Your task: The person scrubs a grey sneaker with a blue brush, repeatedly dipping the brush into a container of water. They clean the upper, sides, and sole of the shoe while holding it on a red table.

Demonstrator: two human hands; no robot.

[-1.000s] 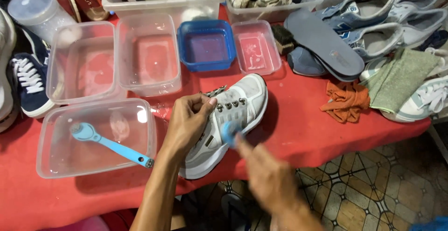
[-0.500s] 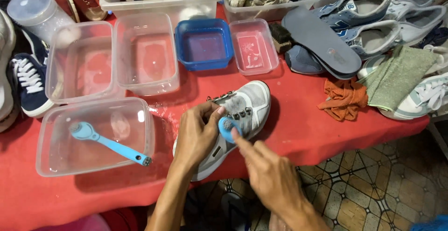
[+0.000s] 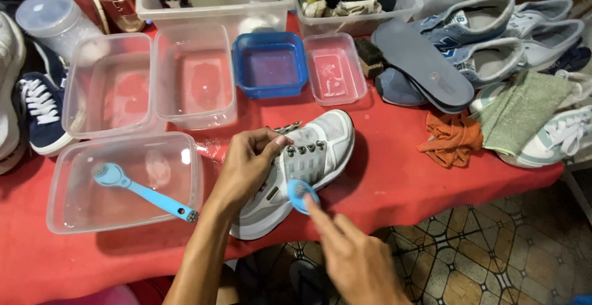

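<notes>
My left hand (image 3: 246, 166) clamps the mesh sneaker (image 3: 302, 169) at the red worktop's (image 3: 394, 175) front edge; my right hand (image 3: 354, 259) grips a round blue brush (image 3: 300, 193) against it.

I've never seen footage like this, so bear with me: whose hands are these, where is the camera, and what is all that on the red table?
The camera sits on a person's head and looks down, so both bare hands are their own. The left hand steadies a white sneaker lying on the red table. The right hand presses a small blue brush against the shoe's side. Nearby stand clear plastic tubs, one holding a second blue brush, a blue tub, an orange rag, a green cloth, and more shoes.
</notes>
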